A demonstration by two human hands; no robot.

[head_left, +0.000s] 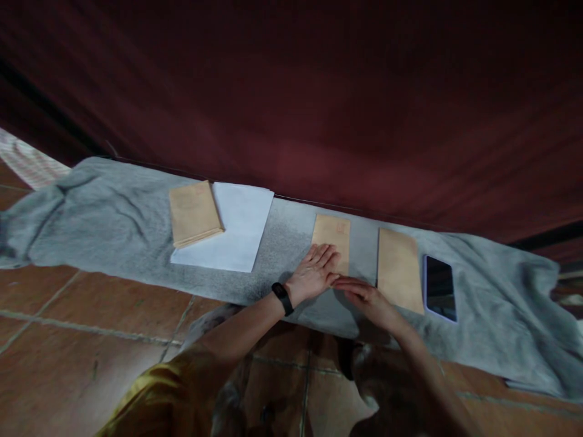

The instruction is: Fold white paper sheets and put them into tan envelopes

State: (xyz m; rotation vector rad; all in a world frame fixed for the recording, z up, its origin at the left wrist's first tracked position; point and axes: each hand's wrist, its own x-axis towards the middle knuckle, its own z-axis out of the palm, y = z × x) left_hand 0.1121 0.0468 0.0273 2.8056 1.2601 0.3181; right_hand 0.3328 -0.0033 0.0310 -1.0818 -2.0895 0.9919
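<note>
A brown paper envelope [332,227] with a small reddish print near its top right corner lies on the grey cloth in front of me. My left hand [319,267], wearing a black wristband, rests flat on its lower left part with the fingers stretched out. At the envelope's lower end, my right hand [362,295] points its extended fingers leftward, their tips meeting the edge of my left hand. The envelope's lower edge is mostly covered by both hands. Just right of it lies another brown envelope [398,267], close to my right hand.
Grey cloth [291,227] covers the long, narrow surface. On the left, a stack of brown envelopes [194,212] partly overlaps white paper sheets [243,221]. A phone [439,288] lies at the right. Dark red fabric [291,121] rises behind; floor tiles [104,352] show below.
</note>
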